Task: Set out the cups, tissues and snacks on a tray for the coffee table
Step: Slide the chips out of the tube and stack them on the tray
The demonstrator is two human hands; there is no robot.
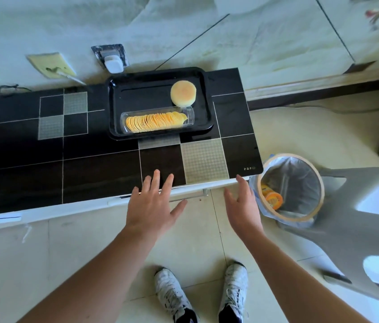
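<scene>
My left hand is spread wide, fingers apart, over the near edge of the black table. It holds nothing. My right hand is open too, fingers loose, near the table's right corner. It is empty as well.

The black tray sits at the far side of the table, close to the wall. On it lies a clear box of chips, along the near side of the tray. A round yellow cake stands just behind the box, toward the right end, and seems to touch it.

Right of the table, on the floor, is a bin with a plastic bag inside. Something orange lies in it, but I cannot tell what. A grey chair is beside the bin, cut off at the right edge.

On the wall behind the tray there is a white plug and a yellowish plate.

There is small gold writing on the table's right corner. It is too tiny to read.

My white shoes stand on the pale floor below.
</scene>
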